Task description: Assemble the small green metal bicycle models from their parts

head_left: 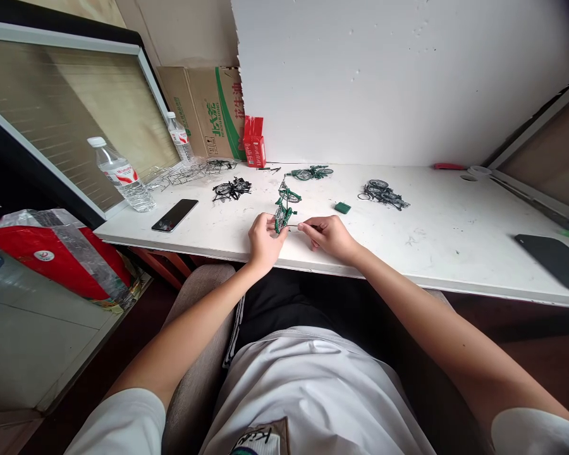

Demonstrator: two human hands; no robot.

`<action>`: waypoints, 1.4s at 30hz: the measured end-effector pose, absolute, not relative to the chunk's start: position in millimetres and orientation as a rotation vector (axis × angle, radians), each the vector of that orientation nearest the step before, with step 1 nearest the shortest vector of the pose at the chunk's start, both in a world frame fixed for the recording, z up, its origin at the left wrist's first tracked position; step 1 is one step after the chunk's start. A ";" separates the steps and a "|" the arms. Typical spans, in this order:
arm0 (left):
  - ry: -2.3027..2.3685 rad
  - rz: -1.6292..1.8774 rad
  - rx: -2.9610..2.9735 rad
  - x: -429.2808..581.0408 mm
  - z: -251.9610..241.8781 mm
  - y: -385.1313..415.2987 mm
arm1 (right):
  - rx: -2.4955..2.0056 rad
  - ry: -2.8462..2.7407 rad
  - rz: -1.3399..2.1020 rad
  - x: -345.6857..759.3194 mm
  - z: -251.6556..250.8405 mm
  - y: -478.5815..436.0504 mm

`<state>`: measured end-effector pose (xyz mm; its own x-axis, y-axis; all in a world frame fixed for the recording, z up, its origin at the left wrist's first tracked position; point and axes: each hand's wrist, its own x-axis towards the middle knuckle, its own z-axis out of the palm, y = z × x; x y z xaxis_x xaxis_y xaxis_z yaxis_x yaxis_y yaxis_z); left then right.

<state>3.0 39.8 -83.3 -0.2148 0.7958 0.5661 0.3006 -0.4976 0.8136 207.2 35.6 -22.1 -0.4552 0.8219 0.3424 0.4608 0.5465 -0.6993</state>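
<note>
Near the front edge of the white table (pixel 398 246), my left hand (pixel 265 243) is closed around a small green toy bicycle (pixel 281 217), tilted up on its wheels. From the right, my right hand (pixel 329 237) pinches a thin metal rod-like tool (pixel 294 227) whose tip reaches the bicycle's lower part. The exact kind of tool is too small to tell. Just behind, another green toy bicycle part with a wheel (pixel 290 195) lies on the table. Further back rests a green toy bicycle (pixel 312 172). A small green block-shaped piece (pixel 342 207) lies to the right of my hands.
Black bicycle parts (pixel 232 189) and a phone (pixel 175 215) lie left; dark bicycle parts (pixel 384 194) lie right. Two water bottles (pixel 126 179), a red box (pixel 255 142) and a carton (pixel 203 114) stand at the back left. A black flat object (pixel 552 259) lies far right.
</note>
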 end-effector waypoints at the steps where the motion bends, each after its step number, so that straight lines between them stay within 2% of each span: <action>1: 1.292 1.761 1.668 2.9 -83.6 39.9 | -1.049 -2.083 0.737 205.7 -22.9 35.6; 7: 1.311 1.766 1.704 3.0 -84.4 39.1 | -1.101 -1.883 1.026 198.2 -27.5 36.9; 12: 1.316 1.766 1.691 3.7 -82.2 38.5 | -1.143 -1.866 1.061 195.0 -28.6 35.7; 14: 1.290 1.758 1.639 3.7 -80.9 38.9 | -1.157 -1.939 0.938 194.2 -29.4 35.7; 20: 1.187 1.751 1.504 3.9 -78.2 39.2 | -1.195 -2.293 0.240 198.7 -30.1 38.7; 28: 1.107 1.727 1.449 2.1 -78.2 40.5 | -1.136 -2.534 -0.094 206.5 -22.0 39.7; 34: 1.119 1.681 1.488 -0.3 -81.2 42.2 | -1.117 -2.493 0.122 208.0 -23.4 42.1; 42: 1.140 1.723 1.501 0.6 -80.2 40.4 | -1.106 -2.236 0.662 201.0 -20.0 34.4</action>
<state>0.6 40.4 -80.2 -0.1995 0.8548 0.4791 0.1064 -0.4671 0.8778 201.0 34.4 -20.0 -0.5079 0.8219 0.2577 0.5492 0.5395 -0.6382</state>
